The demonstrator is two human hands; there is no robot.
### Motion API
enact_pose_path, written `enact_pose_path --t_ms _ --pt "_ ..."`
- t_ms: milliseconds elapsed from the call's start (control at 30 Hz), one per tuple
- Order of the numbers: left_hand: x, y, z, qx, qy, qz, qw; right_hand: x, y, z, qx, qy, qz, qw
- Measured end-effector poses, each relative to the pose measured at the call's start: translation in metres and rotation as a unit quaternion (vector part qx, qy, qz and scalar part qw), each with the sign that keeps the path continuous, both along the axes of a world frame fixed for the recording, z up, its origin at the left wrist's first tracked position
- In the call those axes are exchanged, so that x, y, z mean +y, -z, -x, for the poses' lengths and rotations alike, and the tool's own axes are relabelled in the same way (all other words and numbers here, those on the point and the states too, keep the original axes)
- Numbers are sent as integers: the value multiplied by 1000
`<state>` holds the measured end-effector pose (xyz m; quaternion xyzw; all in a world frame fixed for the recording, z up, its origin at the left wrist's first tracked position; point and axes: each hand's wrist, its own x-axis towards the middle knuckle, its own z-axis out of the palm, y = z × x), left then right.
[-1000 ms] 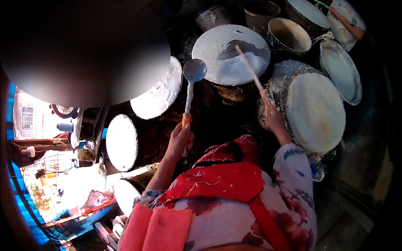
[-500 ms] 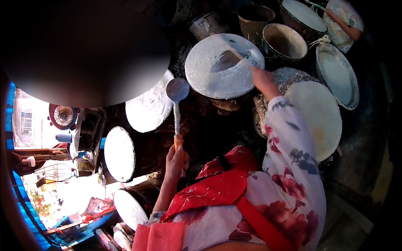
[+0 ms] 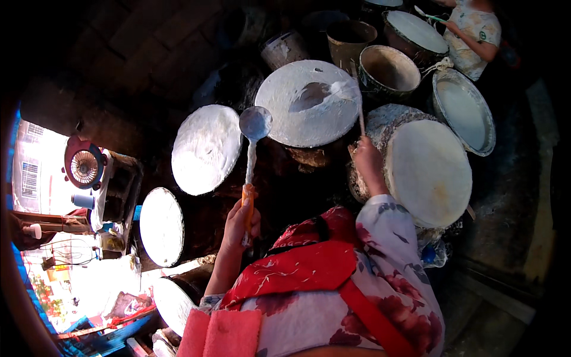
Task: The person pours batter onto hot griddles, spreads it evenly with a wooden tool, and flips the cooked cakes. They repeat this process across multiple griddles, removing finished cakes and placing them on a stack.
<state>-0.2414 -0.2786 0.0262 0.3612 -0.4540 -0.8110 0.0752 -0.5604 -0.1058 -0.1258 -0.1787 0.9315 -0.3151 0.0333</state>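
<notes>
My left hand (image 3: 242, 219) is closed round the orange handle of a metal ladle (image 3: 256, 123), held upright with its round bowl up and white paste along its shaft. In my right hand (image 3: 367, 156) is a thin stick (image 3: 360, 110), which reaches up to the right edge of a large round pan (image 3: 308, 138) covered in white. A grey oval patch (image 3: 310, 97) shows through the white layer there, with a raised white fold (image 3: 345, 91) between it and the stick. Whether the stick's tip touches the layer I cannot tell.
Beside the ladle is another white-covered round pan (image 3: 207, 150); further ones (image 3: 162, 227) stand at left. A pale round disc (image 3: 429, 174) is near my right arm. Brown pots (image 3: 389, 68) and a basin of white liquid (image 3: 464, 110) stand beyond. Another person (image 3: 473, 35) holds a green-handled tool.
My right hand has come nearer to me, and the stick has swung from across the pan's middle to upright at its right edge. The ladle is held much as before. The view has shifted slightly.
</notes>
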Motion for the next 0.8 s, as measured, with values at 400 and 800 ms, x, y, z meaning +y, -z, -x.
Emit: enact_pose_path --t_ms 400,800 --pt "-11 -5 6 15 37 -45 998 10 4 -5 13 -82 -61 995" --pt "-5 0 26 -21 43 -22 999 -25 -15 -10 53 -196 -168 965"
